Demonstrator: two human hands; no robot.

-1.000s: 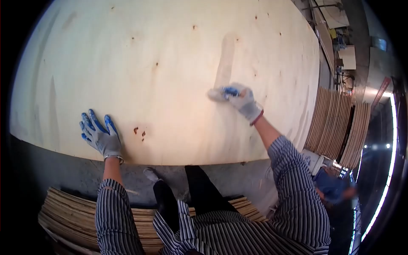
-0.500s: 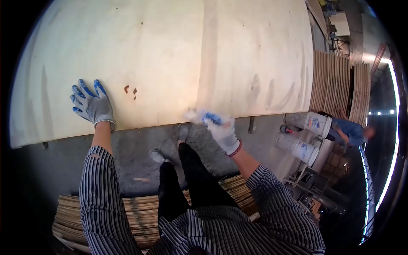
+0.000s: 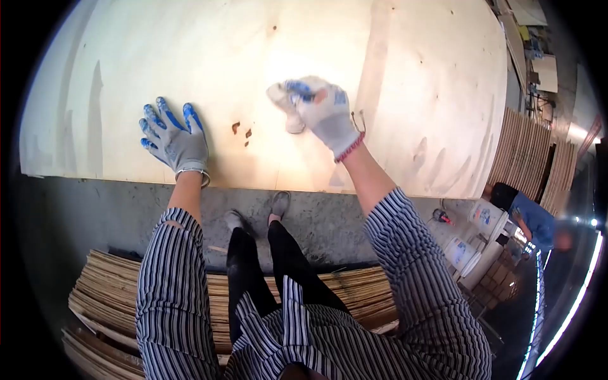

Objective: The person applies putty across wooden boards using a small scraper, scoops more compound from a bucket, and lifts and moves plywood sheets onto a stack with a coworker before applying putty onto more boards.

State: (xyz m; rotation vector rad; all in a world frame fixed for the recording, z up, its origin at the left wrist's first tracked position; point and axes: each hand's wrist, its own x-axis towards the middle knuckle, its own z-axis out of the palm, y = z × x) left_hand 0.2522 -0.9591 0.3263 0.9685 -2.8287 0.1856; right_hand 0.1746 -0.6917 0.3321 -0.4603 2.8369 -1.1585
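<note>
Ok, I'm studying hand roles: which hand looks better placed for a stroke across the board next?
Probably the right hand: it grips a pale, blurred object over the board, while the left hand lies palm-down, fingers spread, holding nothing visible.

Grey gloves (image 3: pixel 185 151) have blue-coated fingers (image 3: pixel 170 114); the sleeves (image 3: pixel 173 297) are striped black and white, the trousers (image 3: pixel 244 263) black.
</note>
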